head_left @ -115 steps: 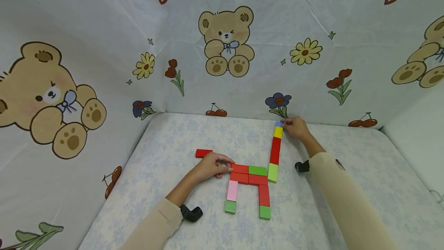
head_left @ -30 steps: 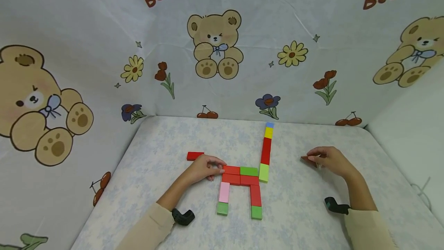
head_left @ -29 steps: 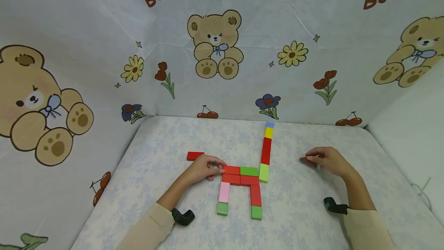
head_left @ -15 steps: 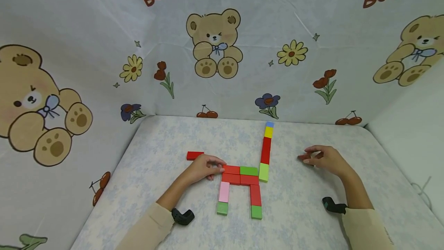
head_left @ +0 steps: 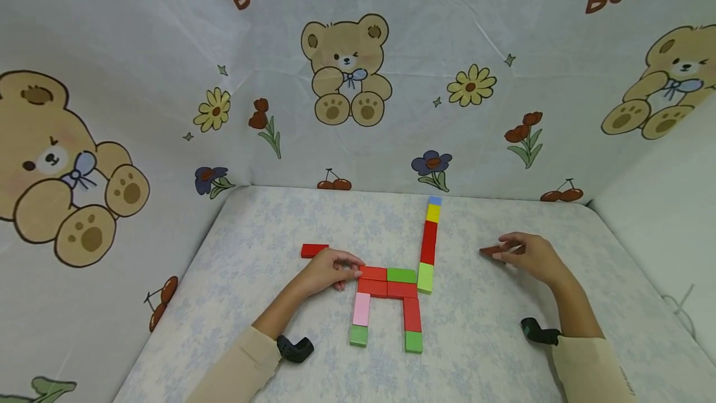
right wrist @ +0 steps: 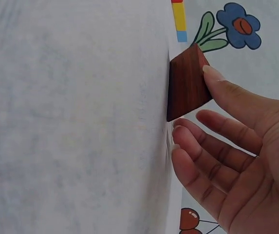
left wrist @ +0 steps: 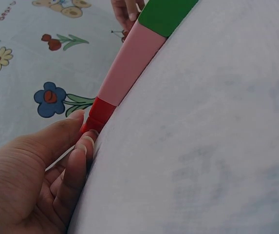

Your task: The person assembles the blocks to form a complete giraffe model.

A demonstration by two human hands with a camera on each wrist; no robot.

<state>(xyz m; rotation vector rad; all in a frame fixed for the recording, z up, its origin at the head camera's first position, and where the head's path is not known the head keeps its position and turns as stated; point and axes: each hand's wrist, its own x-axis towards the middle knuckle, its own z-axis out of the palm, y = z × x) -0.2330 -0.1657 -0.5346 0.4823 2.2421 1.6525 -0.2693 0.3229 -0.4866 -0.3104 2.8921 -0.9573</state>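
Note:
My left hand (head_left: 330,269) is at the left end of a flat figure of coloured blocks. Its thumb and fingertips pinch the end of a red block (head_left: 373,273), seen close up in the left wrist view. Beside that lies a green block (head_left: 401,275), with red blocks below and two legs, one starting with a pink block (head_left: 361,310). To the right, my right hand (head_left: 531,257) holds a dark brown wooden triangular block (right wrist: 188,85) by thumb and fingers, just at the tabletop. Its far side is hidden in the head view.
A column rises at the figure's right: a light green block (head_left: 426,278), red, a yellow block (head_left: 433,213) and a blue block (head_left: 435,201) near the back wall. A loose red block (head_left: 314,250) lies behind my left hand. A bear-print cloth (head_left: 347,154) hangs behind the table.
My right hand has left the blue block, moved right and nearer, and now holds the brown block, which has turned slightly within the last second. My left hand stays at the red block.

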